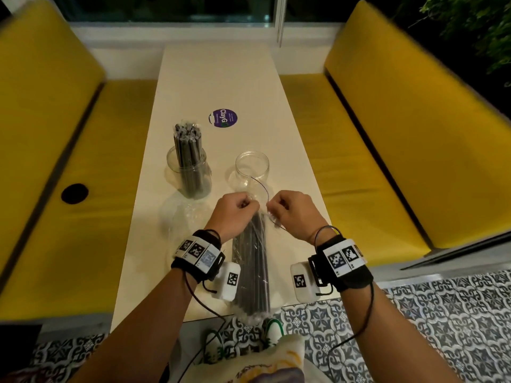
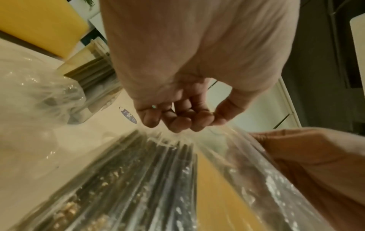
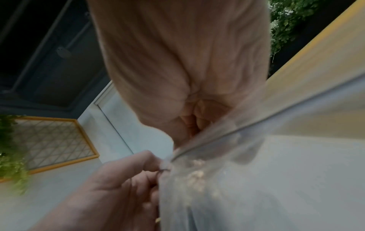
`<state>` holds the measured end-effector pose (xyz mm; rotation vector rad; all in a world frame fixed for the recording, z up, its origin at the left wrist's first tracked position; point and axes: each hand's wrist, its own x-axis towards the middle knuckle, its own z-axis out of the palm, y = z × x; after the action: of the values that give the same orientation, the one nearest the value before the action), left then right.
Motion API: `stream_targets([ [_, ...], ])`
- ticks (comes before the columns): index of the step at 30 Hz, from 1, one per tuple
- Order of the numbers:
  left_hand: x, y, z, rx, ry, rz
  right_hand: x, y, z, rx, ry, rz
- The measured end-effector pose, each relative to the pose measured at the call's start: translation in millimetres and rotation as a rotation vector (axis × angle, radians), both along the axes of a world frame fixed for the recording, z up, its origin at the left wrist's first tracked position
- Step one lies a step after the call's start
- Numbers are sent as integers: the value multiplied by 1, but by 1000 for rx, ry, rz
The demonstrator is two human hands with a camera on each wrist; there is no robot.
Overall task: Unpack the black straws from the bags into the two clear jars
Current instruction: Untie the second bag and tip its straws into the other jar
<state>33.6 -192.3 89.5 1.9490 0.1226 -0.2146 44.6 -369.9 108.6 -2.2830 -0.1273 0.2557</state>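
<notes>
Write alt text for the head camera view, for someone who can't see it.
Both hands, left hand and right hand, pinch the neck of a clear bag of black straws on a white table. Beyond stand a straw-filled jar and an empty jar.

Clear bag (image 1: 253, 261) of black straws (image 1: 250, 275) lies lengthwise on the table's near end (neck gathered). Left jar (image 1: 190, 172) holds upright straws; right jar (image 1: 252, 170) stands empty.
</notes>
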Motion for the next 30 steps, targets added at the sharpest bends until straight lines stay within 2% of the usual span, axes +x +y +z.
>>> stream_targets([
  [4,-1,9,1,-20,-38,68,11,-14,-3,27,-36,-233],
  [7,0,1,4,-68,-8,107,14,-10,-2,54,-67,-276],
  [11,2,-10,3,-183,1,234,-1,4,7,139,17,-186],
  [13,4,-9,1,-231,24,314,-5,3,3,58,29,-46],
  [15,5,-6,-1,-314,95,361,-5,-3,-3,29,29,-15],
  [19,5,0,0,-610,201,399,2,-20,-10,236,31,-286],
  [21,2,1,7,-683,248,366,3,-22,-12,393,54,-376],
  [24,3,-1,10,-606,217,295,5,-17,-20,471,51,-420],
  [27,1,-5,12,-416,182,279,7,-6,-29,457,34,-450],
  [30,1,1,10,-320,147,266,10,-7,-31,312,-78,-395],
])
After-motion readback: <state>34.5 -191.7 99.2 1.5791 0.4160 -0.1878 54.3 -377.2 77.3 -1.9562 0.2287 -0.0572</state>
